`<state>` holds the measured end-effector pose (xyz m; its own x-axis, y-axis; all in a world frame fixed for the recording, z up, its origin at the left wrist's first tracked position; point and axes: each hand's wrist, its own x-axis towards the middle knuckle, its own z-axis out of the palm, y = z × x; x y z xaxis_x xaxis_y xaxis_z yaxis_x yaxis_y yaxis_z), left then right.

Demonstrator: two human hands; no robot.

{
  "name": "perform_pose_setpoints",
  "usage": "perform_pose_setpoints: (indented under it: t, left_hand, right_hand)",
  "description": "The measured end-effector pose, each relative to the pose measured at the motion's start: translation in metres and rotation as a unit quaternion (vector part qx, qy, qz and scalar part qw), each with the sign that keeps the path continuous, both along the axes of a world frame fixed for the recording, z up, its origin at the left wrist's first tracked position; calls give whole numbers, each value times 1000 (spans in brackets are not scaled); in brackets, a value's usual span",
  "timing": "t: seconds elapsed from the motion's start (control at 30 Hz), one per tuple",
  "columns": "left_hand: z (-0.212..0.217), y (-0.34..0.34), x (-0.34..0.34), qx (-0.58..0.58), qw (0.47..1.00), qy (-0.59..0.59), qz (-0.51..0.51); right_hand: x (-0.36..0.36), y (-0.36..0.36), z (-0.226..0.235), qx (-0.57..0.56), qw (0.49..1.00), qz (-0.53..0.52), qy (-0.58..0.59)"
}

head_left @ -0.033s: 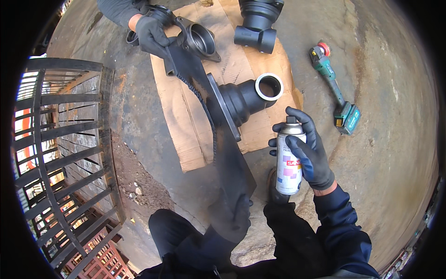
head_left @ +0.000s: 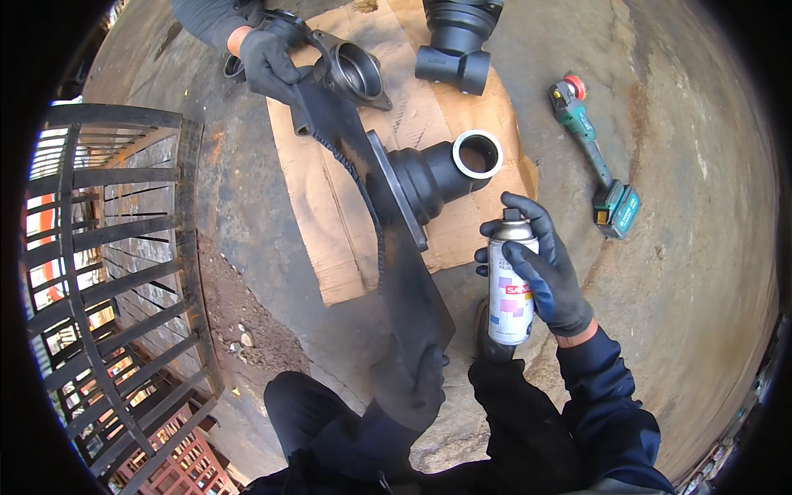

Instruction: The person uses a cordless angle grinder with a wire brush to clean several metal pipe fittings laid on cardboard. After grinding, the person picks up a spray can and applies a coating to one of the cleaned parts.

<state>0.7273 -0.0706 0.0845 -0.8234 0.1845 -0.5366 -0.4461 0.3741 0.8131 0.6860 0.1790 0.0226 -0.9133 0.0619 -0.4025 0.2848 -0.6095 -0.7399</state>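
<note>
In my right hand [head_left: 554,280], black-gloved, is an upright white spray paint can [head_left: 509,318] with pink and blue squares; the forefinger is raised beside its black nozzle. My left hand [head_left: 419,379], also gloved, grips the near end of a long black metal beam [head_left: 412,289]. Along the beam's left edge runs a rough, ridged seam. A stepped black hub [head_left: 421,177] with a flat flange joins the beam's middle, its open end ringed in pale metal. Another person's gloved hand [head_left: 272,66] holds the far end, beside a round black housing [head_left: 356,73].
Flattened cardboard [head_left: 330,239] lies under the beam. Beyond it stands another black cast part [head_left: 454,58]. A green cordless grinder [head_left: 587,140] with a red disc rests on the concrete at right. At left is a dark slatted metal frame [head_left: 124,280], with loose dirt [head_left: 247,313] beside it.
My right hand and the spray can have shifted very slightly left. The beam, my left hand and the other person's hand look unmoved.
</note>
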Motion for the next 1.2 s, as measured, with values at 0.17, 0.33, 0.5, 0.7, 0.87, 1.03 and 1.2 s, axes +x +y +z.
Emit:
perform_pose_setpoints:
  t: [0.17,0.33,0.5,0.7,0.87,1.03,1.2]
  left_hand:
    - [-6,0,2,21,1000,9,20]
    - [-14,-5,5,11,999,48,-5]
    - [-18,-8,7,3,999,52,-11]
    - [-22,-9,8,2,995,94,-20]
    - [-22,-8,12,5,999,3,32]
    - [-26,-7,10,40,998,42,41]
    - [-24,-10,8,24,998,63,1]
  right_hand:
    - [-4,-1,3,198,976,58,76]
    - [-10,-3,6,494,838,135,189]
    - [-9,-9,12,558,788,168,200]
    - [-21,-15,14,612,733,199,218]
    - [-41,-16,16,641,715,171,221]
    - [-39,-14,22,654,708,164,208]
    - [-41,-19,25,665,696,174,210]
